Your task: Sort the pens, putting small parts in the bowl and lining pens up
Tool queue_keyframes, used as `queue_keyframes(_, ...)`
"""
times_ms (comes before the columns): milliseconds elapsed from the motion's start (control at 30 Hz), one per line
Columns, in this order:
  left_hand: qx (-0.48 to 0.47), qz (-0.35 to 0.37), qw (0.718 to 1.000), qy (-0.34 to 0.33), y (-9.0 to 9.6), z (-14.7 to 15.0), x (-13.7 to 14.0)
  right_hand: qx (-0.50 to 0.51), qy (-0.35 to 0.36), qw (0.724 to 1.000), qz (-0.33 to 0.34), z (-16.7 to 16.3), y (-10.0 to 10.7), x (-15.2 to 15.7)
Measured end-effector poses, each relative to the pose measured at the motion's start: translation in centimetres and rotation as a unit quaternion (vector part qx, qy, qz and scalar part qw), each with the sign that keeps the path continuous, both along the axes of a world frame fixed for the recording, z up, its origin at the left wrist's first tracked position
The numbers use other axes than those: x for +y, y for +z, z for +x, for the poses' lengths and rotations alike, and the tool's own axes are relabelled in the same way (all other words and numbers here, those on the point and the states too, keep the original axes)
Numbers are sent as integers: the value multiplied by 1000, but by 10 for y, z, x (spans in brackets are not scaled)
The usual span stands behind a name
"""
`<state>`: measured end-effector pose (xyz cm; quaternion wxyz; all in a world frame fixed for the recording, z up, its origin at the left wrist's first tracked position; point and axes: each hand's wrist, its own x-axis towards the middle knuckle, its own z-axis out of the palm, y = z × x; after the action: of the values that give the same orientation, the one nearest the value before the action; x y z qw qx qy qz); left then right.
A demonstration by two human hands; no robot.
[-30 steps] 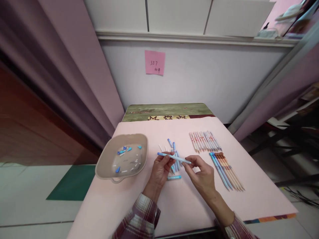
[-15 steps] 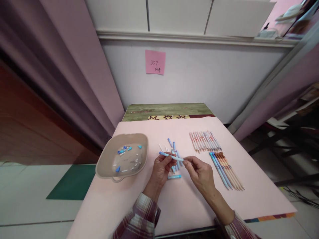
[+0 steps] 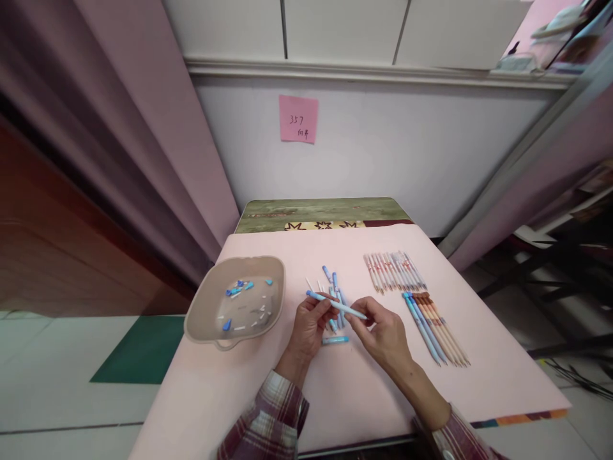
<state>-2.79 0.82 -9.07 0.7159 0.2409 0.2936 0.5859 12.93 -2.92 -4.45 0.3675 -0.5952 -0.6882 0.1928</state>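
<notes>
A light blue pen (image 3: 341,306) with a darker blue end lies slantwise between my hands, above the table. My left hand (image 3: 307,327) is closed around its darker end. At the other end, the fingers of my right hand (image 3: 384,329) pinch the barrel close to the pointed tip. Below and behind the pen are loose blue pen parts (image 3: 334,281), partly hidden by my hands. Thin white sticks (image 3: 309,283) lie just behind my left fingers. A short turquoise pen piece (image 3: 335,340) rests on the table between my wrists.
At the left stands a beige basin (image 3: 201,326) with small blue and white pieces in it. To the right lie a row of white patterned pens (image 3: 393,271) and, nearer me, a row of blue and brown-topped pens (image 3: 435,329). A pink cover (image 3: 364,396) spreads over the table.
My right fingers have shifted slightly left along the pen, and its pointed tip now shows beyond them. My left hand stays in place.
</notes>
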Motion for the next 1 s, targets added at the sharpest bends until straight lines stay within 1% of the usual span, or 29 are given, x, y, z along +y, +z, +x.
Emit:
queue_keyframes(100,12,1,1000,0,1,0,0,-30,11,999,-24,-2,0,-1)
queue_keyframes(200,19,-6,1000,-3,3,0,0,-23,24,998,-51,-5,0,-2)
queue_keyframes(300,15,-15,1000,7,3,0,0,-21,18,999,-44,-7,1,-2)
queue_keyframes(367,19,-10,1000,9,3,1,0,-30,6,999,-31,-7,1,-2)
queue_keyframes(433,32,-1,999,3,3,1,0,-39,6,999,-31,-7,0,-3)
queue_keyframes(567,63,5,998,-7,5,1,-2,10,51,994,-96,-9,-2,-6)
queue_keyframes(633,68,3,998,-8,4,0,-2,23,61,992,-111,-11,-2,-6)
queue_keyframes(833,92,-7,996,0,1,2,-2,3,-8,998,-64,-12,-3,-6)
queue_keyframes(933,128,6,992,-8,2,1,-2,15,8,998,-60,-11,-4,-7)
queue_keyframes(1000,142,14,990,-15,3,0,-2,48,32,995,-86,-11,-5,-7)
